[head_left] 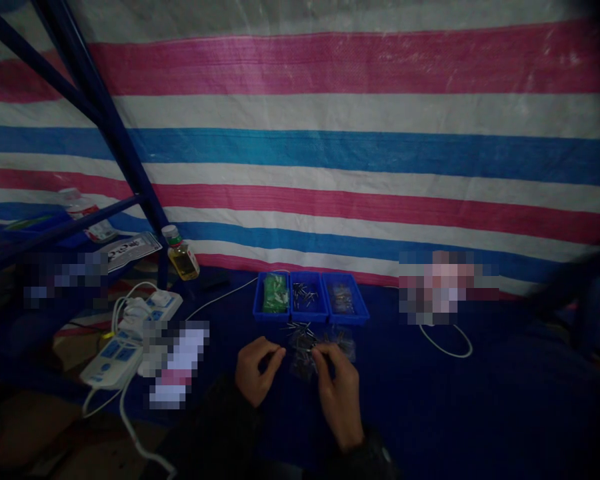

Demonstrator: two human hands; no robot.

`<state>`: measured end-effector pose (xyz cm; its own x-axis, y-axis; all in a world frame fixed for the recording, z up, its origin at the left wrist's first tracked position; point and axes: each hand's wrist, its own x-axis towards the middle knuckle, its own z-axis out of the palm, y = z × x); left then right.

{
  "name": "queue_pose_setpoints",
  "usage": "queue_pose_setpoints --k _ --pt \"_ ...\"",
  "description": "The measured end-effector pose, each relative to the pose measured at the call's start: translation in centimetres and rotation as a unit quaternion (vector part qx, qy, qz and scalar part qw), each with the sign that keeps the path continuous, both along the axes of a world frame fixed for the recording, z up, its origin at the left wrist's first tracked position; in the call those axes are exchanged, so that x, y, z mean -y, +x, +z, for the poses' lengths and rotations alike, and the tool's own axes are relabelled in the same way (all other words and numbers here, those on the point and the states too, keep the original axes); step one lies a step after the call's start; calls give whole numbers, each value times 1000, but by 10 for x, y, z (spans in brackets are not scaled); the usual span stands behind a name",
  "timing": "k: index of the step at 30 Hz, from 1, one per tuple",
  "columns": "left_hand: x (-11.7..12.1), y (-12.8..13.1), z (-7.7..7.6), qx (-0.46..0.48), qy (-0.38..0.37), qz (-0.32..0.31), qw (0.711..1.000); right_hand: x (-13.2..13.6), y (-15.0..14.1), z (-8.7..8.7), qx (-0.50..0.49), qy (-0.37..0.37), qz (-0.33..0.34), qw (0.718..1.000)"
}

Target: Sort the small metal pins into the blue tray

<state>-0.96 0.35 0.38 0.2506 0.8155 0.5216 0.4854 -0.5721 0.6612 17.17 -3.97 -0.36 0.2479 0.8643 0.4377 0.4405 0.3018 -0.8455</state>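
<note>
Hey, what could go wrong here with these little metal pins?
The loose metal pins by the clear plastic bag could scatter and be hard to spot on the dark blue cloth in this dim light. The left hand and right hand are close to the middle blue tray, so a bump might spill its pins. If knocked over, the bottle of yellow liquid might leak toward the white power strip.
</note>
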Motion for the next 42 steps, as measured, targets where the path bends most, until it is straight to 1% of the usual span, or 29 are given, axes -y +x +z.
queue_pose_setpoints --k 2,4,6,8,10,12,14,16,22,27,31,34,36,39,40,42 --pt "-7 -1 0 -8 -15 58 998 -20 8 12 -8 19 -50 999" --pt "-15 0 -2 -35 -28 97 994 -42 17 22 -6 37 -98 995" --pt "-23 3 -3 -75 -37 117 990 -60 25 28 45 15 -99 994" --pt "-29 6 -5 -114 -43 125 985 -68 30 26 82 -4 -91 992" --pt "-33 9 -6 -157 -60 128 977 -64 32 17 87 -6 -96 992" --pt "-35 11 -7 -196 -83 129 969 -53 31 5 74 -6 -100 992" --pt "-37 12 -7 -218 -100 130 962 -39 27 -4 60 -2 -93 994" --pt "-37 13 -7 -229 -110 130 958 -26 22 -10 51 8 -81 995" --pt "-36 12 -3 -262 -136 130 946 -5 8 -14 50 13 -36 998" --pt "-35 11 -8 -268 -138 124 945 1 4 -14 56 5 -23 998" --pt "-32 7 -11 -253 -130 105 953 1 3 -16 55 11 -24 998" --pt "-25 5 -12 -236 -118 75 962 0 2 -17 50 16 -22 998" --pt "-18 4 -12 -216 -105 32 970 1 3 -18 49 15 -17 999" --pt "-9 5 -12 -176 -78 -53 980 3 2 -18 60 9 -2 998" --pt "-7 5 -12 -165 -71 -72 981 3 2 -19 65 9 6 998" --pt "-4 6 -12 -151 -66 -91 982 4 2 -18 74 13 21 997"
